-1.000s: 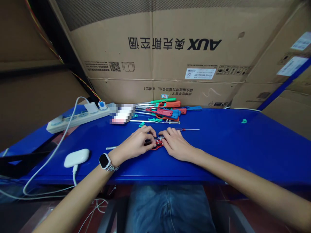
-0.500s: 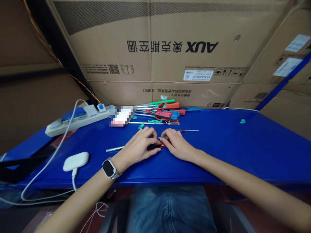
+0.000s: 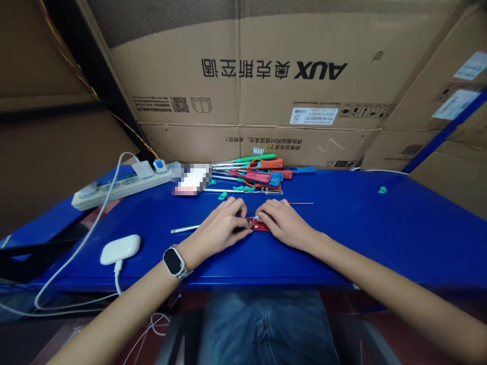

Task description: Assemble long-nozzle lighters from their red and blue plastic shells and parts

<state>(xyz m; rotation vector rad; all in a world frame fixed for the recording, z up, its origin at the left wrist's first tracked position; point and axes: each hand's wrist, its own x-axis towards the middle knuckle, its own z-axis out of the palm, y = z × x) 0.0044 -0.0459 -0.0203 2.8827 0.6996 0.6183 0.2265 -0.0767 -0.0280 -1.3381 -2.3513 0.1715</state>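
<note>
Both hands rest together on the blue table near its middle. My left hand, a watch on its wrist, curls its fingers over a red long-nosed lighter whose metal tube sticks out to the left. My right hand pinches the same red lighter from the right. Most of the lighter's body is hidden under the fingers. A thin red-tipped metal rod lies just behind my right hand.
A pile of red, blue and green long lighters lies at the back by a large cardboard box. A white power strip and white charger with cable sit left. A small teal piece lies right.
The red lighter has shifted slightly right and lies flatter under my fingers; both hands stayed together on it. The view wobbled a little.
</note>
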